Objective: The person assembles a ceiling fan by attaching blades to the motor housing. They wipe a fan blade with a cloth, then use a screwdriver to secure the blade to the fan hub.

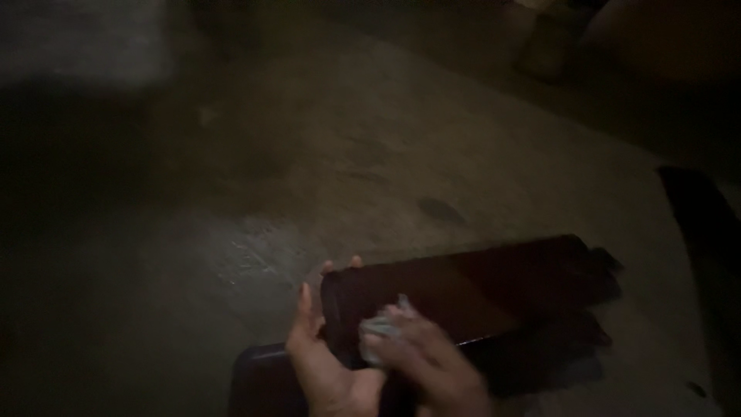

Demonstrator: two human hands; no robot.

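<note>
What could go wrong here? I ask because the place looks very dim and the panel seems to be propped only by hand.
The left hand alone grips the end of the dark glossy panel, so it might slip onto the rough floor and scratch. The right hand, blurred, presses a small pale cloth on the panel; grit might mark the gloss. In such dim light, smears may go unseen.

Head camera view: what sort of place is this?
Probably a dim workshop or yard floor: rough bare concrete ground, a long dark glossy panel lying on it, wiped with a small pale cloth.
</note>
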